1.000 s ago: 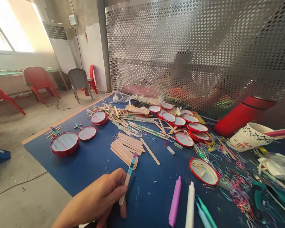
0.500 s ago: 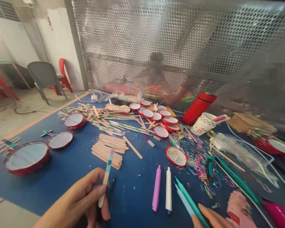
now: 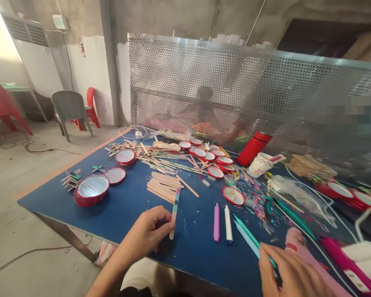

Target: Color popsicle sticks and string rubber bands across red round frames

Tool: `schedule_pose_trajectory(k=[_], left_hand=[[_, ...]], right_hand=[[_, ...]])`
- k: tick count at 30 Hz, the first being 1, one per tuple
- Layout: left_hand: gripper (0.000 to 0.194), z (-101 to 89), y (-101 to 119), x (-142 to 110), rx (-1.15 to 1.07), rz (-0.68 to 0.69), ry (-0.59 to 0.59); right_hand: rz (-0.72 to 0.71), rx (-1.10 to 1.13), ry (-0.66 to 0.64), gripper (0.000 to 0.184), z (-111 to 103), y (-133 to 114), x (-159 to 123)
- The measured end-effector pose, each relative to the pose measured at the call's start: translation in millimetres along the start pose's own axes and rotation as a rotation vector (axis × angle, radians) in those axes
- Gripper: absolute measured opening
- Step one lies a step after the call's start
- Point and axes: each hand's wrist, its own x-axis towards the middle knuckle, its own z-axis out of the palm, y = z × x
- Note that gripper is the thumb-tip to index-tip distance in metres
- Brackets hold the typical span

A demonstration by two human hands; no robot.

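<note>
My left hand (image 3: pixel 154 229) pinches a wooden craft stick (image 3: pixel 174 218) between thumb and fingers. Its upper end has purple, teal and light blue bands; the lower part is bare wood. At the lower right, the fingers of my right hand (image 3: pixel 284 268) close around a teal marker (image 3: pixel 250 231). A light blue marker (image 3: pixel 247 239) lies right alongside it, partly covered by the fingers. Left of these are a white marker (image 3: pixel 228 225) and a purple marker (image 3: pixel 216 222) on the blue table (image 3: pixel 126 222). Plain craft sticks (image 3: pixel 162 187) form a pile beyond my left hand.
Red-rimmed round discs stand at left, one large (image 3: pixel 92 189), with more at the back. Loose coloured rubber bands (image 3: pixel 253 196) spread at centre right. A red flask (image 3: pixel 254 148) and a paper cup (image 3: pixel 259 165) stand before a perforated metal screen (image 3: pixel 173 74), with people behind it.
The view has tilted up and shifted left, showing more wall and the table's front edge. My right hand has come further into view at the teal marker; my left still holds the craft stick.
</note>
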Motion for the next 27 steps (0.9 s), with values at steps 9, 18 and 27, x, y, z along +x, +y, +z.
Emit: schedule_pose_trajectory(k=[9,18,27], left_hand=[[0.028,20.6,12,1,0.680,-0.010,0.024],[0.033,27.3,24,2,0.825,-0.076,0.032],[0.034,36.2,27,3,0.933,-0.105,0.045]], right_hand=[[-0.075,0.449,-0.083,0.018,-3,-112,23],[-0.023,0.455,-0.149,0.018,13,-113,22],[-0.053,0.531,-0.340,0.045,29,-109,37]])
